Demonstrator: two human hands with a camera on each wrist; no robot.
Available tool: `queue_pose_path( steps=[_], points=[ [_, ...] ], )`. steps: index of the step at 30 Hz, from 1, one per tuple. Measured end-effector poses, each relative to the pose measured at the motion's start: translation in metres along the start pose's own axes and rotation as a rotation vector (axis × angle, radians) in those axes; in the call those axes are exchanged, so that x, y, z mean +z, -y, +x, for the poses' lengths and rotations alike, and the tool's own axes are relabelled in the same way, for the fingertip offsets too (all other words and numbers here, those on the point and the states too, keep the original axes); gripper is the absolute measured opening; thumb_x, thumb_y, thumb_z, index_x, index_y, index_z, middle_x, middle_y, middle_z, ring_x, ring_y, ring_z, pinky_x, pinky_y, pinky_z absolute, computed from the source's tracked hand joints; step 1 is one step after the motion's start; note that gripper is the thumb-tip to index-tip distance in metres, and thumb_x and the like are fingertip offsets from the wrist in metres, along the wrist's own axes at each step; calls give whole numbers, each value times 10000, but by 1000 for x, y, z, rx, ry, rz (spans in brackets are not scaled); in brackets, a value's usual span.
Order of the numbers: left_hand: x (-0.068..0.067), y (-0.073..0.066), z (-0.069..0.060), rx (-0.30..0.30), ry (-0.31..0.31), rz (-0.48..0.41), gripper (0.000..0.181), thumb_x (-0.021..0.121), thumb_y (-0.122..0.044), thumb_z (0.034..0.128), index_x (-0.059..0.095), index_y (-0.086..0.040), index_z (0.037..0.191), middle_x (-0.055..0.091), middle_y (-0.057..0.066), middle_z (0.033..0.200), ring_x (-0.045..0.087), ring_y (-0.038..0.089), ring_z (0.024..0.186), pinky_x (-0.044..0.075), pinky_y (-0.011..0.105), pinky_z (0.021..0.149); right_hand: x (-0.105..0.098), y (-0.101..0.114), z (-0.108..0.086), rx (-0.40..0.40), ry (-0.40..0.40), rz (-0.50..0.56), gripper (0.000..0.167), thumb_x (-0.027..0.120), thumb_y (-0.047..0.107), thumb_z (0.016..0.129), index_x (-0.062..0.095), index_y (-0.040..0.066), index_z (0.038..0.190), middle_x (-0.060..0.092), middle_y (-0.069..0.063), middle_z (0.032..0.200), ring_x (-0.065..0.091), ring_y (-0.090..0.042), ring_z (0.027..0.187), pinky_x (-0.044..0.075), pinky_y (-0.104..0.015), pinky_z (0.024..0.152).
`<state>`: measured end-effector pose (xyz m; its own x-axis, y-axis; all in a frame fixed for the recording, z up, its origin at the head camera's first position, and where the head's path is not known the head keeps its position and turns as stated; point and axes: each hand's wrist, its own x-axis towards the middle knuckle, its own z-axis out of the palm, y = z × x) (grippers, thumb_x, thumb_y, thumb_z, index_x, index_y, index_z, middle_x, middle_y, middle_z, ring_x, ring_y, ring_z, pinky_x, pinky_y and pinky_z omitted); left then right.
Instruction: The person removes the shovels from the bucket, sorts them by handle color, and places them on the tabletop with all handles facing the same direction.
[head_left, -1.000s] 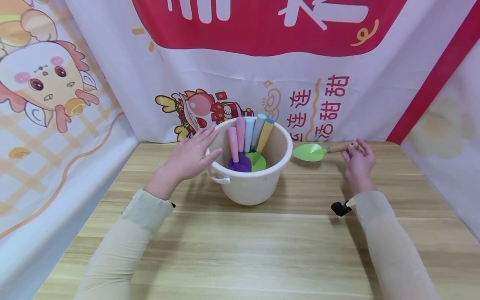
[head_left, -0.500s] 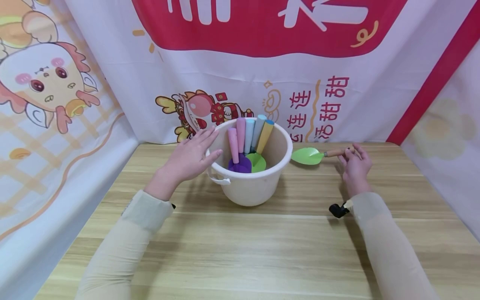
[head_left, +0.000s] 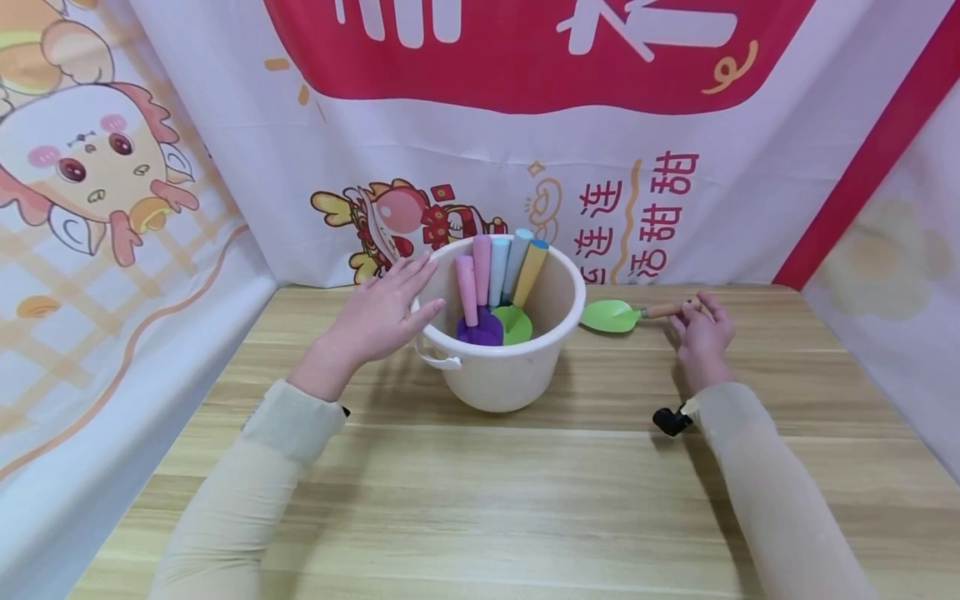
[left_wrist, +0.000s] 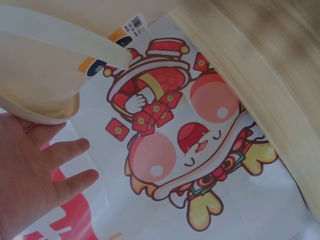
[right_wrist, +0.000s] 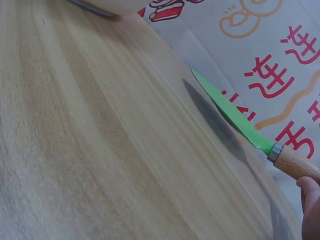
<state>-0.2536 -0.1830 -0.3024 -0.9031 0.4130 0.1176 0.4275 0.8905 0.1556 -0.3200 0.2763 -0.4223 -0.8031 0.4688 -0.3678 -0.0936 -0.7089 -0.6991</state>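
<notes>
A garden trowel [head_left: 611,317] with a green blade and wooden handle lies to the right of a white bucket [head_left: 510,379]. My right hand [head_left: 705,333] pinches its handle near the end. In the right wrist view the green blade [right_wrist: 230,110] is just above the table, casting a shadow; only my thumb side shows there. My left hand [head_left: 382,312] touches the bucket's left rim with its fingers extended. The left wrist view shows those straight, spread fingers [left_wrist: 70,150] beside the rim. Inside the bucket stand several tools with pink, blue, grey and yellow handles [head_left: 530,271].
The bucket's white side handle [head_left: 438,358] hangs at its front left. A wood-grain table [head_left: 480,500] spreads out in front. Printed cloth [head_left: 465,133] rises along the table's back edge, close behind the bucket and trowel, with more cloth at both sides.
My right hand has moved left and slightly nearer with the trowel, its blade shifting toward the bucket. The left hand and the bucket have stayed in place.
</notes>
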Motion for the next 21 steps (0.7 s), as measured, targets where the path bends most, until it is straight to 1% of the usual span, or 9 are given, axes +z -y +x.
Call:
queue_pose_path(
  steps=[5, 8, 12, 17, 21],
  points=[
    [0, 1, 0, 5, 1, 10, 753, 322, -624, 1053, 208, -181, 1652, 118, 0, 1708, 116, 324, 1560, 148, 716, 1167, 0, -2, 2, -4, -3, 12, 346, 508, -154, 989, 649, 108, 1164, 421, -104, 1535, 552, -227, 1298, 493, -334, 994],
    [0, 1, 0, 4, 2, 10, 762, 305, -638, 1050, 209, -181, 1651, 117, -1, 1708, 116, 324, 1560, 153, 718, 1165, 0, -2, 3, -5, -7, 8, 347, 506, -152, 991, 657, 105, 1170, 427, -106, 1542, 499, -238, 1368, 485, -339, 1006],
    [1, 1, 0, 3, 1, 3, 766, 299, -647, 1047, 210, -185, 1651, 122, 2, 1709, 115, 323, 1560, 154, 716, 1166, 0, -3, 2, 5, -7, -9, 355, 504, -139, 999, 655, 109, 1203, 438, -98, 1537, 467, -243, 1402, 483, -335, 1011],
    [1, 1, 0, 2, 1, 2, 750, 330, -618, 1055, 213, -179, 1651, 128, 11, 1709, 114, 326, 1560, 154, 720, 1163, 1, -4, 2, 27, -2, -43, 397, 513, -113, 1008, 630, 132, 1298, 430, -87, 1562, 469, -235, 1409, 498, -304, 1002],
    [1, 0, 0, 0, 1, -6, 723, 385, -564, 1063, 218, -176, 1651, 126, 6, 1708, 115, 329, 1560, 151, 720, 1164, 1, -4, 3, 36, 6, -48, 423, 516, -110, 1009, 610, 139, 1338, 425, -80, 1577, 465, -229, 1413, 487, -305, 1017]
  ],
)
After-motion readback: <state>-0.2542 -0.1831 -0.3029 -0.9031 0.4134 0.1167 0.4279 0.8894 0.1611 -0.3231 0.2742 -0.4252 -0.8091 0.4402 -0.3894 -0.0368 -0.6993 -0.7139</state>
